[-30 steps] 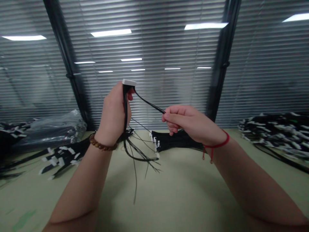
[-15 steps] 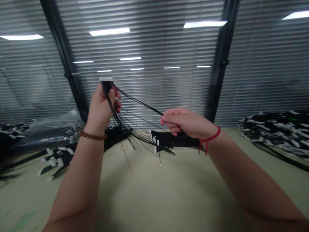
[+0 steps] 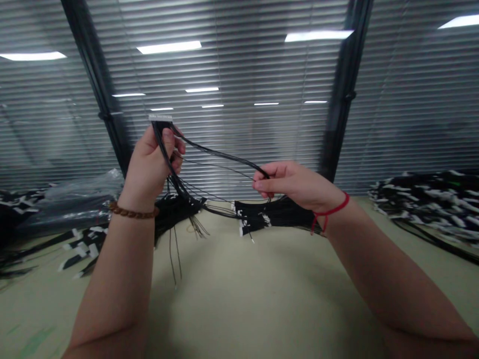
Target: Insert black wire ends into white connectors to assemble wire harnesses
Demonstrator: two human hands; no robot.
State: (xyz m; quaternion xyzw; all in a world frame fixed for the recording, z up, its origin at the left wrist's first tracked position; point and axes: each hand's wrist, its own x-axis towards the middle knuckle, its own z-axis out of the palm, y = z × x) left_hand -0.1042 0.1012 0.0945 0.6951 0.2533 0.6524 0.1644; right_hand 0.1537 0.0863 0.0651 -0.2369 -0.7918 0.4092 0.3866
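My left hand [image 3: 149,157] is raised and closed on a black wire harness just below its white connector [image 3: 160,118]. The thumb presses the flat black part under the connector. From there a bundle of black wires [image 3: 220,153] runs across to my right hand [image 3: 282,182], whose thumb and fingers pinch one thin wire while the thicker bundle passes over the fingers. Other thin loose wires [image 3: 174,259] hang below my left hand, some with bare-looking tips. A second group of wires curves down toward the black harnesses lying on the table behind.
Black harnesses with white ends [image 3: 258,214] lie mid-table. A large heap of similar harnesses [image 3: 430,204] is at the right. More pieces [image 3: 88,244] and a clear plastic bag [image 3: 86,194] lie at the left. Blinds [image 3: 239,60] stand behind the table [image 3: 239,299].
My left hand has shifted slightly left and up with the connector. The bundle between the hands has slackened and rests over my right fingers. Two loose wires now hang lower below the left hand.
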